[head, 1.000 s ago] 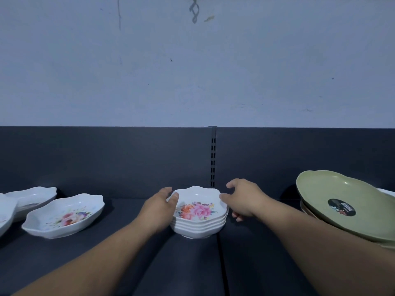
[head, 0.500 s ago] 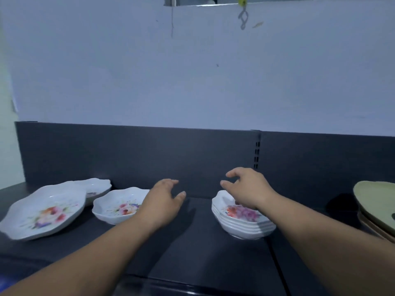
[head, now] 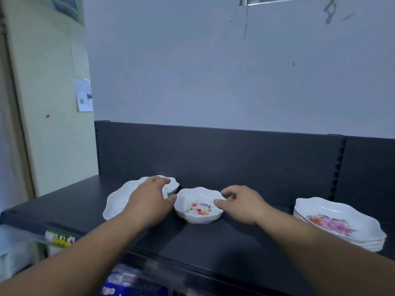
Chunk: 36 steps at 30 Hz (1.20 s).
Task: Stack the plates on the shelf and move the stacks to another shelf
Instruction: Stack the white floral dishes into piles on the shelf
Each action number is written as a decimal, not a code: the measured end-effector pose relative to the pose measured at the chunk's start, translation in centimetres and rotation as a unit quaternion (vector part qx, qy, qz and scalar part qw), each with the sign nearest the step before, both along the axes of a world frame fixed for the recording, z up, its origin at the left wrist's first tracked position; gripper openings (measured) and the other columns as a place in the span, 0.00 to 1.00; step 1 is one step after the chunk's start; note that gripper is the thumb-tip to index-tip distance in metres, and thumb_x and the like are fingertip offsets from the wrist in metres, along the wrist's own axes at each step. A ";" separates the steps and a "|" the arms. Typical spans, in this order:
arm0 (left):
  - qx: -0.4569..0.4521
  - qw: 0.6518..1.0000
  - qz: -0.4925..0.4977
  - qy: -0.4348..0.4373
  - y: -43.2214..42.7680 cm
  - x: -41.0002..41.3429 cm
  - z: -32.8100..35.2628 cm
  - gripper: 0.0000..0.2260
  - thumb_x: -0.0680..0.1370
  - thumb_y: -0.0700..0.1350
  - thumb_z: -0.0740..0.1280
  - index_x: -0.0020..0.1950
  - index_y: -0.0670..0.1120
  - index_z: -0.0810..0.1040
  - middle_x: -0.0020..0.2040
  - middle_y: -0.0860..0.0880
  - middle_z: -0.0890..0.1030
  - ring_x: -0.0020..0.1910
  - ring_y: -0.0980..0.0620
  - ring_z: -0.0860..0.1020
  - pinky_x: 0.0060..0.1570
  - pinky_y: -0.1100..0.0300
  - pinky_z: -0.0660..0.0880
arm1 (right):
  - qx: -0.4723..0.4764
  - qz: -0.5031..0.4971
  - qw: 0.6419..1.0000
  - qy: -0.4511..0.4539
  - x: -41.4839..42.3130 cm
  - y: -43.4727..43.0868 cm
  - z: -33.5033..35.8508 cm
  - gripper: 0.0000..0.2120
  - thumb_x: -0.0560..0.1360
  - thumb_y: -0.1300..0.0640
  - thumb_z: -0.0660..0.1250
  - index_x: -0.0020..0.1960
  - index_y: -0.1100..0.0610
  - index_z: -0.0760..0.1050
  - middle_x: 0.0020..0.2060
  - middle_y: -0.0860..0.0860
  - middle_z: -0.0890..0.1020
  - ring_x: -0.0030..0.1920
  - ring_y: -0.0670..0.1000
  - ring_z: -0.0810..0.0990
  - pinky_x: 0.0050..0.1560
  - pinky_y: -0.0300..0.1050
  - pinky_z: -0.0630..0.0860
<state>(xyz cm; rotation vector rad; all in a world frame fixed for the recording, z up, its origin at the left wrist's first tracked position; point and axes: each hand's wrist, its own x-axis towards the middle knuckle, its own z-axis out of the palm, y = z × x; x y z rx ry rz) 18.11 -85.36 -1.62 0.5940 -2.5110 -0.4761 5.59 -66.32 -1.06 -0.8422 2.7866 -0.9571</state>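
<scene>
Shop, dark slotted display shelf (head: pixel 213 242), price label (head: pixel 60 237)

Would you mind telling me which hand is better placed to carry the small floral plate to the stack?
Right, I think: the right hand is at the small floral plate, on the side nearer the stack; the left hand is farther.

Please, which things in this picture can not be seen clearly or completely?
- Head view: left hand covers part of the large plate and the small plate behind it.
- Paper on the wall: print too small.
- Goods below the shelf: blurred, cut by bottom edge.
- Whether the right hand grips the middle plate: blurred.
</scene>
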 end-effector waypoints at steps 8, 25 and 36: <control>0.002 0.999 -0.006 -0.049 -4.1 1.3 -2.5 0.26 0.76 0.58 0.63 0.72 0.54 0.65 0.75 0.52 0.62 0.73 0.52 0.62 0.71 0.56 0.60 | 0.056 -0.059 0.997 -0.014 1.9 -4.1 -1.6 0.34 0.74 0.41 0.66 0.76 0.48 0.59 0.71 0.51 0.66 0.66 0.54 0.73 0.53 0.42 0.70; 0.026 0.997 -0.066 -0.021 -3.9 1.8 -3.2 0.24 0.75 0.56 0.65 0.71 0.54 0.67 0.74 0.55 0.63 0.72 0.54 0.63 0.69 0.58 0.63 | -0.277 -0.171 0.899 -0.295 1.4 -4.8 -3.6 0.09 0.73 0.70 0.55 0.50 0.61 0.69 0.42 0.55 0.76 0.32 0.57 0.79 0.20 0.39 0.73; 0.128 0.978 -0.158 0.044 3.3 -2.1 -0.6 0.27 0.74 0.54 0.68 0.71 0.54 0.66 0.69 0.54 0.71 0.67 0.55 0.70 0.68 0.57 0.66 | -0.301 -0.116 0.925 -0.202 1.1 3.1 -1.2 0.27 0.76 0.68 0.57 0.73 0.53 0.62 0.53 0.49 0.79 0.39 0.57 0.85 0.39 0.51 0.84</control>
